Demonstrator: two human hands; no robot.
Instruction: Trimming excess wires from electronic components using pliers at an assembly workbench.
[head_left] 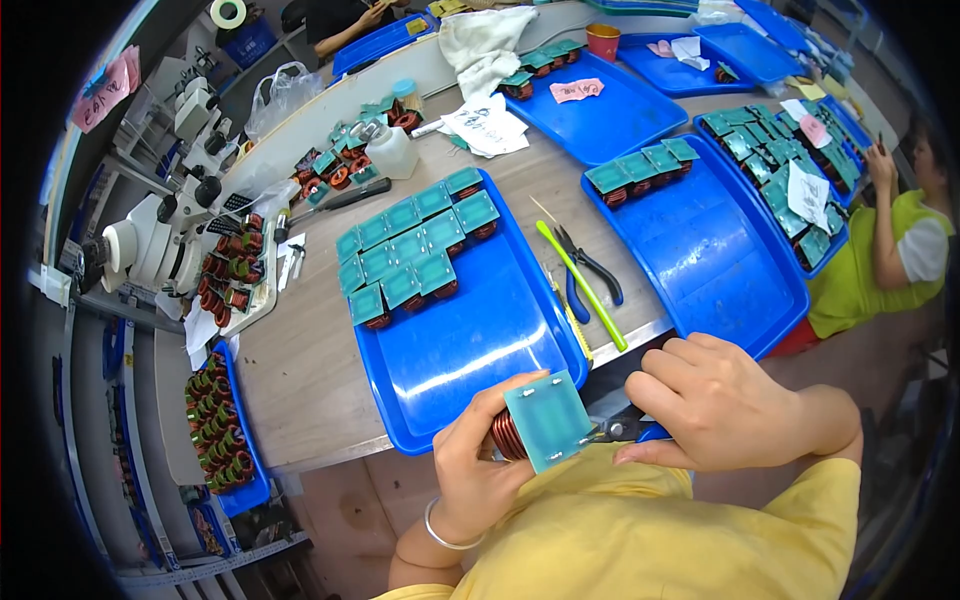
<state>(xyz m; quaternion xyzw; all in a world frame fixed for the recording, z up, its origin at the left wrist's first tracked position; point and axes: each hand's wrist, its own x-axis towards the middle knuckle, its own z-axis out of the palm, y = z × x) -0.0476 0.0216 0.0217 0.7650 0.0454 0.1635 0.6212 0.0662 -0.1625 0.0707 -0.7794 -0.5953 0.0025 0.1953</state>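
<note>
My left hand (pixel 468 470) is closed around a copper-wire coil with a square green board (pixel 550 425) on it, held in front of my yellow shirt. Metal pins stick out of the board near its corners. Wrapped around blue-handled pliers (pixel 612 429), my right hand (pixel 715 400) keeps their jaws at the board's right edge, by a pin. Whether the jaws grip that pin cannot be made out. Just beyond my hands lies a blue tray (pixel 480 335), with several coils in rows at its far end, green boards upward.
Between that tray and another blue tray (pixel 715 250) lie black-and-blue pliers (pixel 592 268) and a bright green stick (pixel 585 290). More coils fill a tray (pixel 262 485) at far left. A clear bottle (pixel 392 152) stands farther back. At right is a co-worker (pixel 890 240).
</note>
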